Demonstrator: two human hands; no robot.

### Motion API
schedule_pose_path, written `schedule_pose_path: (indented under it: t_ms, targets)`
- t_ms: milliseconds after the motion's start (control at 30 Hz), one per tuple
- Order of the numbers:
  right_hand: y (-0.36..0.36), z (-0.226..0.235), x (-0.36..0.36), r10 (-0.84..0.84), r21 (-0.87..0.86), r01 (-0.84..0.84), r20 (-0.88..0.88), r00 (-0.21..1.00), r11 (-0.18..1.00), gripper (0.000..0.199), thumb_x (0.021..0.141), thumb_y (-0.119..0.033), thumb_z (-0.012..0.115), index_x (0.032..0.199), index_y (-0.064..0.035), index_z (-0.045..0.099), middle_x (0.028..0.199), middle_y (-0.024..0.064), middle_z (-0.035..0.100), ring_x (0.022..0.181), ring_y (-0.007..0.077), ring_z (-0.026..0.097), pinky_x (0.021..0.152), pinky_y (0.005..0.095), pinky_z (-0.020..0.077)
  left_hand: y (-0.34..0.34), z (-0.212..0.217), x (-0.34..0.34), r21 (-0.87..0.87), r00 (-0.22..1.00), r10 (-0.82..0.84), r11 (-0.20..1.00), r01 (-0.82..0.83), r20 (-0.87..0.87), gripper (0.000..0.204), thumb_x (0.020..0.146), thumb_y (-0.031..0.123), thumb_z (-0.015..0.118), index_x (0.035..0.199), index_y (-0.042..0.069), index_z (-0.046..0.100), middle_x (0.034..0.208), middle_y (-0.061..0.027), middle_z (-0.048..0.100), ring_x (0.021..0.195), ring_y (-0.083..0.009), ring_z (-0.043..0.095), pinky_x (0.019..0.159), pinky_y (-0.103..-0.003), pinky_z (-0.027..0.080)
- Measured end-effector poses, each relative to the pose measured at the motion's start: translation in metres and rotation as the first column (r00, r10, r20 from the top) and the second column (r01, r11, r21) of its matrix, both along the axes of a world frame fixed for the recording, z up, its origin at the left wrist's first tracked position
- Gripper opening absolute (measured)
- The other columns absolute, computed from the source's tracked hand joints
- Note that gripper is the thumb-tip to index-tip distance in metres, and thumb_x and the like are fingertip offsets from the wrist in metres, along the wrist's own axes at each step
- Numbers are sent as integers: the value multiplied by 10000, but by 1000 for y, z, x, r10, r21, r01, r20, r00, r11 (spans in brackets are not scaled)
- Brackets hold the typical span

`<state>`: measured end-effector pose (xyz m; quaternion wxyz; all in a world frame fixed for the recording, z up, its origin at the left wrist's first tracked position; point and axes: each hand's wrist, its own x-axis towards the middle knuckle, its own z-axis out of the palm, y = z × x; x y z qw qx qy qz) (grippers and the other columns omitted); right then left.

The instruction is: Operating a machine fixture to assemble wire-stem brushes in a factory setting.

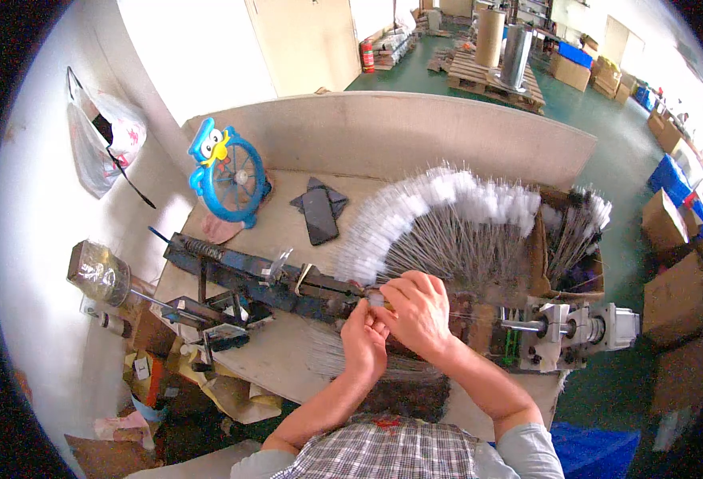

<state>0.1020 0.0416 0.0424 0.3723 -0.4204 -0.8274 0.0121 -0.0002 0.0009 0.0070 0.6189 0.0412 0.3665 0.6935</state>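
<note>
My right hand [419,313] is closed, its thumb and fingers pinched at the end of the dark metal bar of a bench machine [319,283]. Close beside it, my left hand [364,345] has its fingers curled up to the same spot. Something small and pale shows between the fingertips, too small to name. Just beyond the hands a wide fan of thin wire brushes [447,195] with white bristle tips lies on the table. Loose thin wires [327,351] lie left of my left forearm. On the right stands a motor with a metal shaft [567,327].
A blue duck-shaped fan [236,180] and a dark phone [319,215] stand and lie at the back left. A cardboard box [583,275] of more brushes sits at the right. A low board [391,132] edges the table's back. Another motor [100,275] juts out left.
</note>
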Motion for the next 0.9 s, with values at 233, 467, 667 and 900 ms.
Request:
schedule_pose_path:
  t_ms: [233, 467, 667, 900]
  targets:
    - [3, -4, 16, 104, 107, -100, -37, 994, 989, 224, 643, -207, 682, 860, -158, 662, 865, -26, 614, 906, 187, 549, 835, 366, 400, 0, -2, 1, 6, 994, -12, 1000, 13, -107, 79, 853, 79, 554, 923, 44, 545, 854, -42, 584, 756, -126, 572, 731, -276, 472]
    - [5, 0, 37, 144, 64, -143, -4, 990, 988, 225, 649, -211, 674, 867, -160, 656, 886, -40, 617, 918, 179, 543, 847, 379, 394, 0, 2, 9, 31, 989, -44, 998, 49, -141, 66, 819, 91, 577, 859, 56, 539, 855, -50, 589, 776, -134, 584, 717, -287, 498]
    - [-3, 5, 10, 118, -11, -118, -14, 993, 993, 268, 634, -168, 693, 899, -127, 676, 926, 4, 633, 933, 203, 560, 834, 369, 410, -1, -1, 1, 58, 1000, -16, 998, 16, 3, 45, 850, 33, 521, 882, 33, 553, 837, -39, 586, 773, -146, 592, 691, -284, 492]
    - [0, 4, 6, 111, -13, -111, -22, 994, 994, 274, 635, -151, 698, 906, -119, 673, 917, 6, 642, 910, 210, 575, 810, 361, 426, 1, -8, 0, 133, 995, -45, 991, 34, 85, 54, 860, 72, 519, 881, 27, 542, 842, -38, 580, 759, -139, 586, 665, -267, 489]
